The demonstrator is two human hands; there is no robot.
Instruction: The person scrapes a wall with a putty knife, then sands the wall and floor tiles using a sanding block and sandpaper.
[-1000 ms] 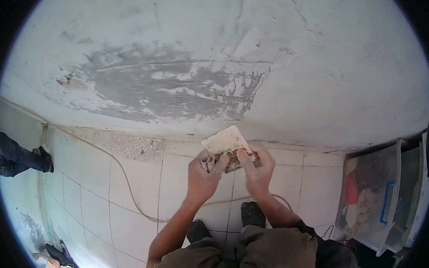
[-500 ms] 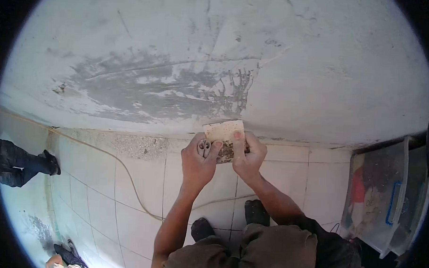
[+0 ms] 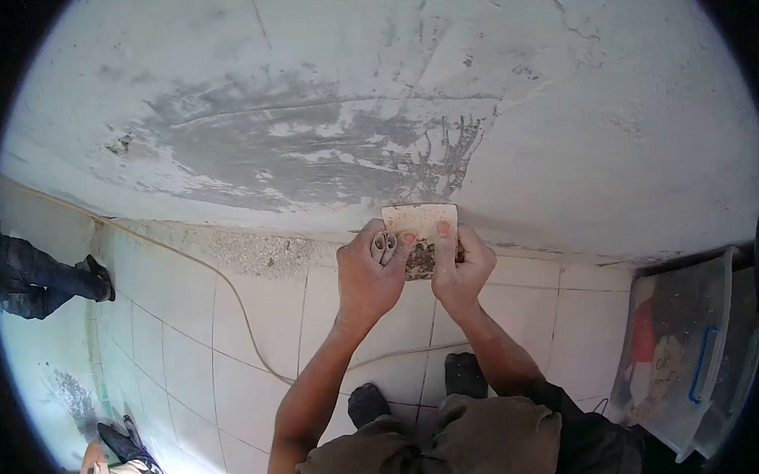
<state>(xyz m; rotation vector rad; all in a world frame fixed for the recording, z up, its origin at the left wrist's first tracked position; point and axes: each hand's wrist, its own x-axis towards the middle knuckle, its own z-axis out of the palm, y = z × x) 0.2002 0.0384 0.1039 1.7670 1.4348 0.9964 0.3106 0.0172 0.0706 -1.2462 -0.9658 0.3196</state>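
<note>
Both my hands hold a flat scraper (image 3: 419, 217) with a pale, rust-speckled blade and a dark, crusted lower part. My left hand (image 3: 368, 272) grips its left side, thumb on the face, and two small rolled tube ends (image 3: 383, 247) show between its fingers. On the right side, my right hand (image 3: 462, 272) is closed around it with the thumb pressed flat on the plate. The blade's top edge lies right at the foot of the white wall (image 3: 583, 160), just below a grey, scraped patch (image 3: 299, 151).
A cable (image 3: 247, 328) runs across the tiled floor (image 3: 252, 295) behind my feet. Rough grit (image 3: 270, 254) lines the wall base. Clear plastic bins (image 3: 672, 347) stand at right. Another person's legs (image 3: 48, 271) appear at left, with more feet (image 3: 121, 445) at lower left.
The view has shifted, so wall, floor and hands all sit further right. The scraper's top edge, slightly tilted before, is now nearly level. Both hands keep their hold.
</note>
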